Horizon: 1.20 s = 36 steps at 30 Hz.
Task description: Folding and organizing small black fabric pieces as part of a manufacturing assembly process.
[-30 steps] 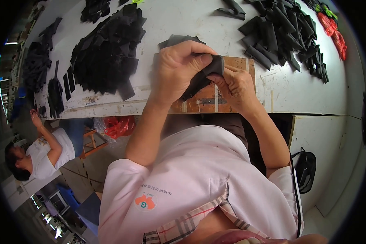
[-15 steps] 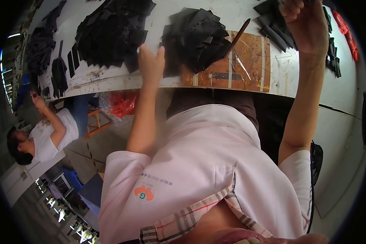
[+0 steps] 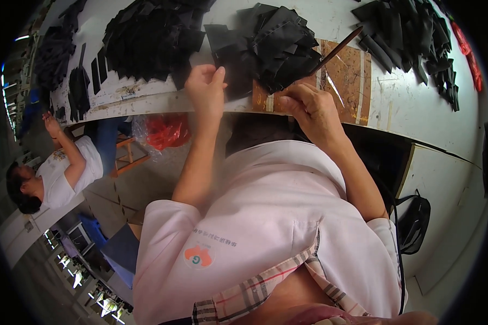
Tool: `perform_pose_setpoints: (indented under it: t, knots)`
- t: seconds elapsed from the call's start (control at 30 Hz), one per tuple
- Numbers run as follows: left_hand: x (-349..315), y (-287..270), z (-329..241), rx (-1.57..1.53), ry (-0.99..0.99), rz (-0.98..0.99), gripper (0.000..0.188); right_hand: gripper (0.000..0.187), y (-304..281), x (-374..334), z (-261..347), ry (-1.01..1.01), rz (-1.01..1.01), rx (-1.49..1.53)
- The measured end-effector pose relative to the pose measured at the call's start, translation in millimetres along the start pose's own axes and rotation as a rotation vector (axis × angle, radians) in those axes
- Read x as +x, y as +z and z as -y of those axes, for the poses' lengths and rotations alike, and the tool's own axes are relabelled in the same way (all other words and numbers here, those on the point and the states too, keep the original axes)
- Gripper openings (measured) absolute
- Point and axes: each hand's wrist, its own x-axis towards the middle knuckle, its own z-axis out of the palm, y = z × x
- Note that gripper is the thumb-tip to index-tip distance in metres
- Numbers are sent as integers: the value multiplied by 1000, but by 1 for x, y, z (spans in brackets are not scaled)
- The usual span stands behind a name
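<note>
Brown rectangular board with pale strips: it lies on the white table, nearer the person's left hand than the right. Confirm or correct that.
Wrong hand: the head view shows the brown board on the white table, nearer the right hand.

Left hand (image 3: 206, 92): way forward blocked by flat black fabric pieces (image 3: 230, 60), heaped middle pile (image 3: 282, 43) adjoining on right. Right hand (image 3: 316, 112): at front edge of brown board (image 3: 354, 81); slanting dark stick (image 3: 339, 47) obstructs way ahead. Open passage: right part of board, onto white tabletop (image 3: 412, 103) before far-right pile (image 3: 401, 32). Second lane: tabletop between middle and far-right piles
</note>
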Motion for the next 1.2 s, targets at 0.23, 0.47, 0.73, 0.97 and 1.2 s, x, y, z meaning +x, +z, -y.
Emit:
perform_pose_setpoints:
  t: [0.23, 0.47, 0.73, 0.97, 1.2]
  knots:
    - [-24, -6, 1, -311, -76, 73, 12, 27, 26, 30, -2, -113, -125, -51]
    - [-30, 1, 1, -678, -242, 202, 11, 33, 49, 60, -13, -66, -122, 77]
    - [-29, 7, -2, -859, -273, 300, 13, 21, 46, 69, -18, 76, -153, 497]
    - [-16, 8, -3, -676, -182, 297, 15, 14, 21, 67, -16, 72, -125, 427]
    - [15, -2, -56, -178, 42, 632, 23, 13, -4, 59, -2, -162, -63, 35]
